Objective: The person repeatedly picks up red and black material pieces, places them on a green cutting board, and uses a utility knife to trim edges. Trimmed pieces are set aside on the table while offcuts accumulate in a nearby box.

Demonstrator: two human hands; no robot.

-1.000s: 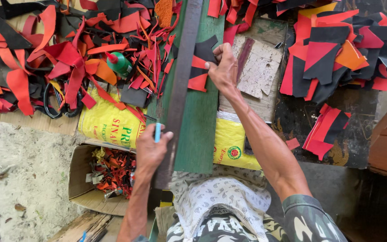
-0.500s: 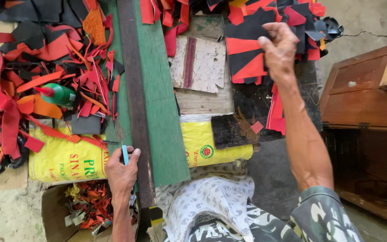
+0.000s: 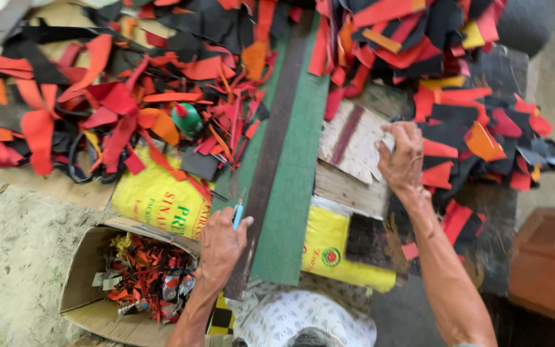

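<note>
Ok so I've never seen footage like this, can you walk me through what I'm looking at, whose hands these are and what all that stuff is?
This is one picture from a camera worn on a person's head, looking down at their own two bare hands.

The left hand grips a small blue-handled tool, resting on a long dark strip that lies along a green mat.

The right hand reaches toward a worn pale board, beside heaps of red, orange and black scraps.

More scraps lie on the left, around a green bottle. Nearby are a yellow sack and a cardboard box of offcuts.
</note>
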